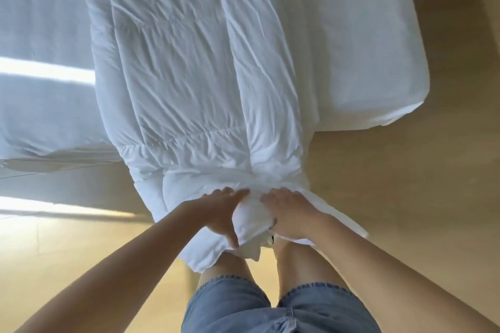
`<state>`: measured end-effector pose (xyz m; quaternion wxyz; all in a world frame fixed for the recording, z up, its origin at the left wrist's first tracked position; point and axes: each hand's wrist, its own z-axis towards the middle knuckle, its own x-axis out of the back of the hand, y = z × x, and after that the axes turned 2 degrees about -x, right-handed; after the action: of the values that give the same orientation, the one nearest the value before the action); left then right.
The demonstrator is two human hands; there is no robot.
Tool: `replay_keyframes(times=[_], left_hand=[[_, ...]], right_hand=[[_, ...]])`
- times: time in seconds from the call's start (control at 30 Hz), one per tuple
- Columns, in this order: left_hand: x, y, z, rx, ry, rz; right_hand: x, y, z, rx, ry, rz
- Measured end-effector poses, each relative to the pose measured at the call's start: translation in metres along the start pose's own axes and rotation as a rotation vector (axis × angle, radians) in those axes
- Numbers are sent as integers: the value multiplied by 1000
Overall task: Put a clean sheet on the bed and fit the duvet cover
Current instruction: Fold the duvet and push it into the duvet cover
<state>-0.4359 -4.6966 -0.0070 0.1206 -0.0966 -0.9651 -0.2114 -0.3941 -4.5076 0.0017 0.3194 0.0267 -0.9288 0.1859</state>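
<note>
1. Above the denim shorts (pixel 270 308), the left hand (pixel 219 215) and right hand (pixel 290 213) both clamp the bunched end of the duvet (pixel 194 84), fingers curled into the cloth.
2. Keep both fists tight; a slack one would likely lose the corner.
3. The rest lies twisted along the bed (pixel 378 48), so pull evenly.

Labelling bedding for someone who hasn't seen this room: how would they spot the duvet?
Find the white bed on the wooden floor. The duvet runs down it and off the near end, bunched in the left hand and right hand. Unlike the smooth sheet, it is quilted and wrinkled.
</note>
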Motion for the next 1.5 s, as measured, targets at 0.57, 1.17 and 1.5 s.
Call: replay_keyframes(times=[0.57, 1.17, 1.5], left_hand=[[184, -2, 16, 282, 746, -299], [226, 206, 201, 327, 390, -626], [297, 422, 326, 191, 160, -511]], right_hand=[[186, 68, 89, 15, 341, 262], [183, 324, 13, -211, 204, 445], [233, 578, -110, -442, 103, 410]])
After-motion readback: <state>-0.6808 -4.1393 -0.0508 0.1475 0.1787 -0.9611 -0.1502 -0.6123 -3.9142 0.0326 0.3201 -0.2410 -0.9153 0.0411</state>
